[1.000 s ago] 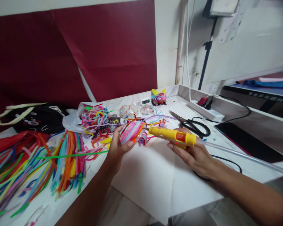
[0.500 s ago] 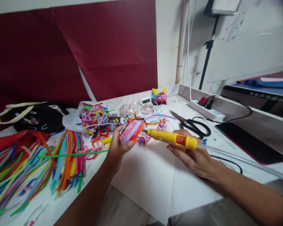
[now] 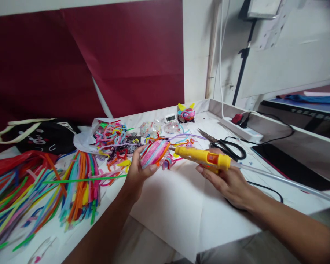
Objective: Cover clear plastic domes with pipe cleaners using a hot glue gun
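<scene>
Cradling ball (image 3: 154,153) in left hand (image 3: 139,170), baring its end to glue gun (image 3: 198,155) gripped in right hand (image 3: 231,183), perhaps touching, toward front edge of surface (image 3: 67,240).

"What does our left hand (image 3: 136,170) hold?"
"A rounded piece (image 3: 154,154), striped pink, blue and orange, tilted."
"And our glue gun (image 3: 199,157)?"
"Yellow, in the right hand (image 3: 232,183), tip at the orange edge; if touching, we cannot tell."
</scene>
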`<state>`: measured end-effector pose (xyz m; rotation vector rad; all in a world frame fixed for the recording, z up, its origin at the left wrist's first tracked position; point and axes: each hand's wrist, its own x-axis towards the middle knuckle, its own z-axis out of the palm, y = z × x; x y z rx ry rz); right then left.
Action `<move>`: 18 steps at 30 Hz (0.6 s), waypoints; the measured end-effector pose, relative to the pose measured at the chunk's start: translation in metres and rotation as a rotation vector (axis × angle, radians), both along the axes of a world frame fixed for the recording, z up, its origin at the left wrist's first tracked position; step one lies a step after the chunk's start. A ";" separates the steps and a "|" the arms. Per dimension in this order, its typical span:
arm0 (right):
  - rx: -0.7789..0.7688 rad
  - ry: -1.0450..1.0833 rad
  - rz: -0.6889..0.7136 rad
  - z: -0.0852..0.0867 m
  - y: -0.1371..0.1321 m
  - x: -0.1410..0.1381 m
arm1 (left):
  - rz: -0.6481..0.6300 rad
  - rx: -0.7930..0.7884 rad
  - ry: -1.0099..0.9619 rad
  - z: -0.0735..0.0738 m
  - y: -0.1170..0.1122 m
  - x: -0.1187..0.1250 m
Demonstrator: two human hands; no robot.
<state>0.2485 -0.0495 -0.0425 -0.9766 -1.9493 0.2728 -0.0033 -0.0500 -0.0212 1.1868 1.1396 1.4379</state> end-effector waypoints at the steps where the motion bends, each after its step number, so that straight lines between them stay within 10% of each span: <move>1: 0.023 0.002 0.008 -0.002 0.000 0.000 | 0.005 -0.001 0.001 0.000 0.000 0.000; 18: 0.167 -0.042 0.102 0.006 -0.009 -0.004 | 0.060 0.003 0.055 -0.002 0.002 0.001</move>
